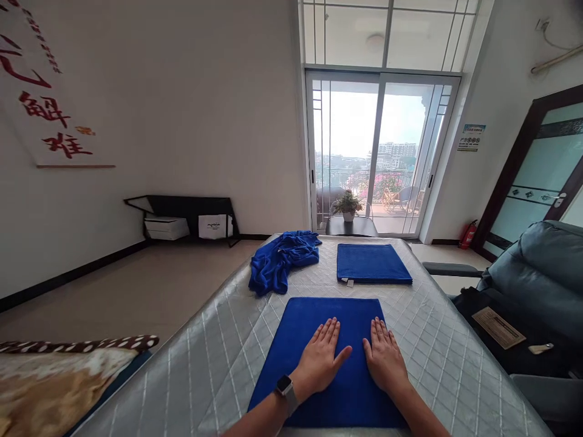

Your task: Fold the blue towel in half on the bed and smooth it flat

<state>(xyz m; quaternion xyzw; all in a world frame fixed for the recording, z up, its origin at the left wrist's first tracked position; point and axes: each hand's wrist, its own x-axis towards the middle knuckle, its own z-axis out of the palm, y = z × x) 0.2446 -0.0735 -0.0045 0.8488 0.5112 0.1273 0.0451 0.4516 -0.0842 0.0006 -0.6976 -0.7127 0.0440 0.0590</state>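
A blue towel [291, 340] lies spread flat in a near-rectangle on the silver quilted table cover [218, 346]. Flat on its middle rests my left hand [322, 358], fingers stretched forward and thumb out to the side; a watch is on that wrist. My right hand [385, 358] lies at the towel's right edge, palm down with the fingers straight. Neither hand grips anything. Beyond them, a neatly folded blue towel stack [373, 263] with a white tag sits at the back right. At the back left is a crumpled heap of blue cloth [285, 261].
Right of the table stands a dark armchair [537, 273] with a black bag on it. A potted plant [348, 203] is on a chair [350, 227] past the table's far end. A patterned blanket [68, 382] lies at lower left. Sliding glass doors [382, 152] are behind.
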